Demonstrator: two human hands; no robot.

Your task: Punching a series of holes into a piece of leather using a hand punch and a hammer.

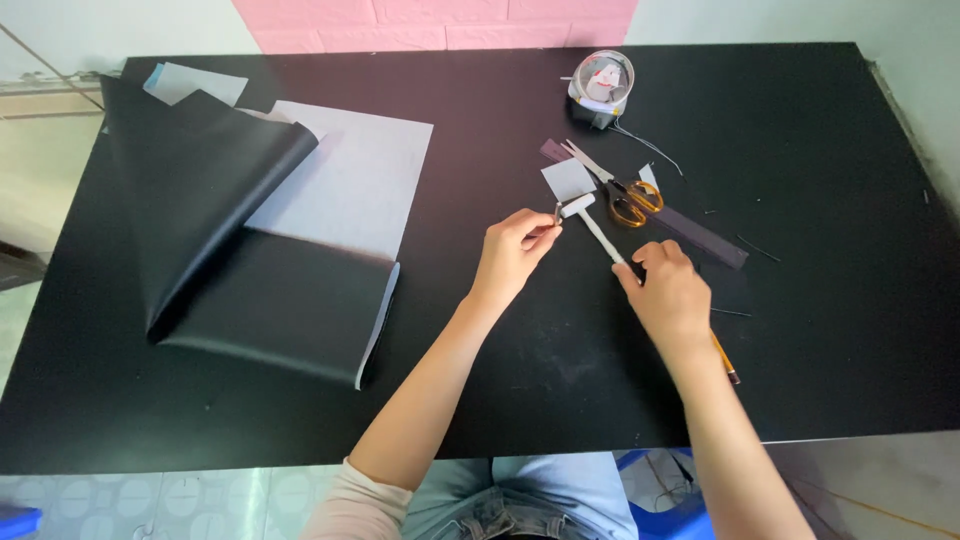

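My right hand [668, 290] grips the handle of a small white hammer [592, 222], whose head lies on the black table [820, 300]. Against the hammer head, my left hand [512, 250] pinches a small thin metal piece [557, 212] between thumb and fingers. Just beyond the hammer lie a small grey square of material [567, 179] and orange-handled scissors [620, 190].
A large black sheet with a pale grey underside [260, 230] lies folded over on the left. A dark strip [700, 235] sits by the scissors. A round clear container [601, 82] stands at the back. A pencil [726, 360] lies under my right forearm.
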